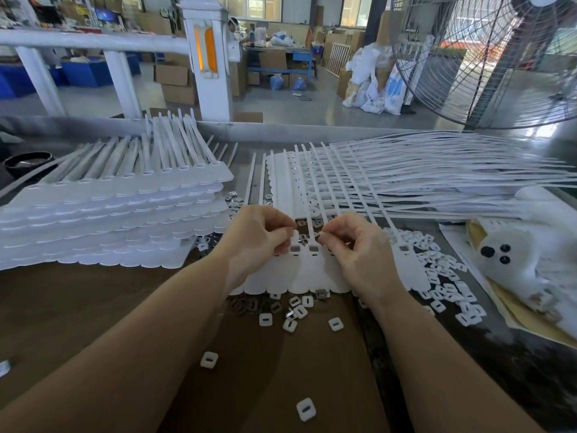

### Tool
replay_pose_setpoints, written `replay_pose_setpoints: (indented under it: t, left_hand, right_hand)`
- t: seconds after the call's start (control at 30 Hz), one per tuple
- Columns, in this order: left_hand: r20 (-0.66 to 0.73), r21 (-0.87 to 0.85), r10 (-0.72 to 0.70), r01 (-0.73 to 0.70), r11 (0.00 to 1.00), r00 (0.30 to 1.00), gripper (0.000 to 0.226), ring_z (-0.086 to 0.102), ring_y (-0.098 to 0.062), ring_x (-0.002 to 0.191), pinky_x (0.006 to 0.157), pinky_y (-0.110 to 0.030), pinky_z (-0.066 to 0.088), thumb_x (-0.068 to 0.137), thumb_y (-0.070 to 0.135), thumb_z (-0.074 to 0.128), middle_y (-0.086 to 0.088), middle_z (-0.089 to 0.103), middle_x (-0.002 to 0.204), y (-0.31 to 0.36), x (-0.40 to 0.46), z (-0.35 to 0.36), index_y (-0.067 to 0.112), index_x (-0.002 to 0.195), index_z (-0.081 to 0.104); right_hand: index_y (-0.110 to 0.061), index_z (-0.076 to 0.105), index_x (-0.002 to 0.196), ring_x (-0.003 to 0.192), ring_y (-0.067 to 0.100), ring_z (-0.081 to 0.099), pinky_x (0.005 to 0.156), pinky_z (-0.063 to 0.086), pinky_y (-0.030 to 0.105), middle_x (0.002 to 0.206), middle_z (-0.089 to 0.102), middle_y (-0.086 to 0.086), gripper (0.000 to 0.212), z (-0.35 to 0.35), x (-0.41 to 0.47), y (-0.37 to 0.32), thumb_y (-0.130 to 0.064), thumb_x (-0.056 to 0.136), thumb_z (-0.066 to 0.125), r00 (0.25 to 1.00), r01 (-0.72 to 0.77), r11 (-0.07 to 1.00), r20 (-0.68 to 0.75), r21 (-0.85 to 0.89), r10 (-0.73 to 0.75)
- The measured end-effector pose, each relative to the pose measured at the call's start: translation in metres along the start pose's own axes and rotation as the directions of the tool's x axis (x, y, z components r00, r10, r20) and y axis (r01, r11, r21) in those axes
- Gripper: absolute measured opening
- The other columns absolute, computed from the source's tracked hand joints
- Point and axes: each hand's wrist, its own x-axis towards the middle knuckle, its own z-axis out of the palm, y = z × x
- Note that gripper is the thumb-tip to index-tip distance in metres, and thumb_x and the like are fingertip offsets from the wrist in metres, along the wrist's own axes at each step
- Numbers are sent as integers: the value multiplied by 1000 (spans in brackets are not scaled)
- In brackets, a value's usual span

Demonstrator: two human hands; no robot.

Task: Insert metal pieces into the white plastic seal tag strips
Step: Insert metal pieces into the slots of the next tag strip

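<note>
Forearms converging over seal tag strip [307, 273], left hand [259, 235] fingers pinching strip, right hand [352, 242] fingers pinching metal piece [321, 234]

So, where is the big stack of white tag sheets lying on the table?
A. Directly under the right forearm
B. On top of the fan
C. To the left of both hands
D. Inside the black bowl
C: the stack of white tag sheets lies on the table left of the left hand and the right hand.
</note>
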Motion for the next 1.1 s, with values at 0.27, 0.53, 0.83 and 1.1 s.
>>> replay_pose_setpoints:
  t: [0.27,0.53,0.83,1.1]
  left_hand:
    - [11,342,15,-18,940,1000,14,53,-5,58,48,-7,40,90,12,59,7,59,66,-4,-3,-28,19,80,64]
    - [-10,535,-70,64,842,998,18,58,-18,79,67,-24,40,92,19,56,-6,65,85,-7,-5,-36,9,99,69]
    - [-42,612,-105,109,783,994,14,56,-17,73,62,-25,40,89,21,60,0,61,74,-7,-1,-34,13,94,71]
    - [-59,482,-178,184,857,982,18,49,-12,66,53,-23,38,83,13,66,3,57,69,-4,4,-35,22,67,66]
  right_hand:
    - [-14,66,83,75,2,60,69,47,12,77,65,-8,5,0,0,1,-10,83,67,1000,16,999,10,-52,-15]
    - [-16,66,84,75,2,60,69,47,11,77,65,-8,4,1,0,2,-12,83,67,1000,0,998,14,-67,1]
    - [-18,65,82,73,2,59,66,46,11,75,65,-8,6,1,0,3,-12,83,66,1000,1,997,19,-73,0]
    - [-20,65,80,73,1,59,66,45,9,74,65,-10,10,1,0,2,-11,83,67,1000,1,998,16,-58,0]
